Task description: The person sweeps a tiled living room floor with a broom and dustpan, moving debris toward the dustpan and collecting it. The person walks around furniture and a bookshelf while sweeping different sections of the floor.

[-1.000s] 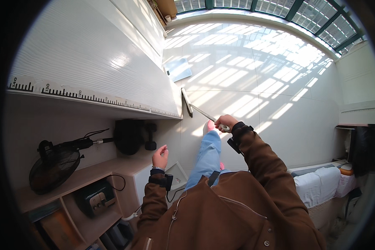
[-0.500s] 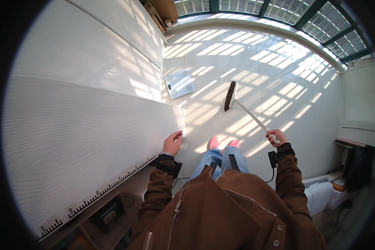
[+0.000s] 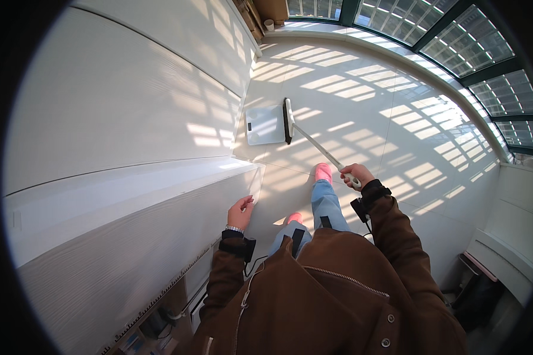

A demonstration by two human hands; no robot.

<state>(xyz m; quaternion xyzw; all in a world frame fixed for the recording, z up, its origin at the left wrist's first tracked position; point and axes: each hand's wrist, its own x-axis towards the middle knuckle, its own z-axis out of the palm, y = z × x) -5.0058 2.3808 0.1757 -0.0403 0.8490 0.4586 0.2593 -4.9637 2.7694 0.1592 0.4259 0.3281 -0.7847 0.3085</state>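
My right hand [image 3: 356, 175] is wrapped round the grip end of a broom [image 3: 321, 148] with a pale handle, white head and dark bristles. The broom reaches away to the left, its head standing on the floor against the right edge of a white bathroom scale [image 3: 265, 126]. Whether the bristles touch the scale or overlap it slightly, I cannot tell. Nothing is in my left hand [image 3: 241, 213], whose fingers are loosely bent and partly apart. It hangs beside the end of the white wood-grained furniture top at my left.
Tall white panels [image 3: 148, 89] rise on the left, and a ruler strip [image 3: 154, 305] runs along the near furniture edge. A low curved ledge [image 3: 391, 47] lies under the windows [image 3: 397, 21]. One pink shoe [image 3: 323, 172] is forward, near the broom handle. A small cup [image 3: 269, 25] stands far off.
The broom head has gone left to the scale's edge, and my right hand has moved left with the handle. One foot has stepped forward. My view has turned and shifted.
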